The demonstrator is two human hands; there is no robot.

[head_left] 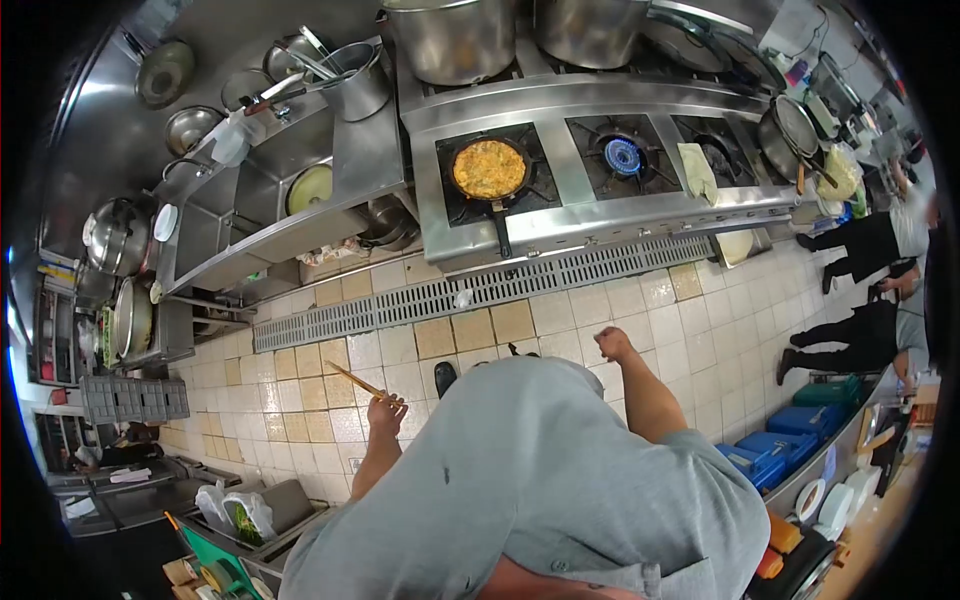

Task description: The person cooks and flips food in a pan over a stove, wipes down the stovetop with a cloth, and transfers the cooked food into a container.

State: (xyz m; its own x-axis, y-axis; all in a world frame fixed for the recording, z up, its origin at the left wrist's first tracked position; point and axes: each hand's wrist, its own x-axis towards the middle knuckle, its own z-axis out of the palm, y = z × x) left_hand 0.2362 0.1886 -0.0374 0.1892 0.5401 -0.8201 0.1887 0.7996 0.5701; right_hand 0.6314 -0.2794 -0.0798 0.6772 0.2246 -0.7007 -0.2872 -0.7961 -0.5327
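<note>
Wooden chopsticks (352,379) are held in my left hand (387,411), their tips pointing up and to the left over the tiled floor. My right hand (613,345) hangs in the air with its fingers curled in, and nothing shows in it. In front of both hands, a black frying pan (502,232) rests on the left front burner with its handle towards me. A round, golden omelette (489,168) fills the pan. Neither hand touches the pan.
A lit burner (622,156) burns blue beside the pan. Large steel pots (452,45) stand behind, and a cloth (697,172) lies on the stove edge. A sink (275,160) is at left. Other people (868,245) stand at right near blue bins (775,450). A floor grate (400,301) runs before the stove.
</note>
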